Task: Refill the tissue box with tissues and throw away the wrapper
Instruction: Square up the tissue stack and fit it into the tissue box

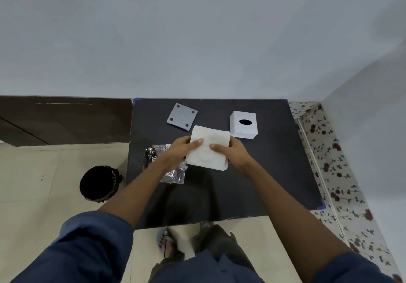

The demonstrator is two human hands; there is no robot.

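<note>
A stack of white tissues is held over the dark table between both hands. My left hand grips its left edge, thumb on top. My right hand grips the right edge, thumb on top too. The crumpled clear wrapper with dark print lies on the table under my left wrist. The white tissue box with an oval hole in its upper face stands at the back right. Its grey base plate, with round pads at the corners, lies apart at the back left.
The dark table meets a pale wall at the back and a floral-papered ledge on the right. A black-lined bin stands on the tiled floor to the table's left. A brown cabinet is at far left.
</note>
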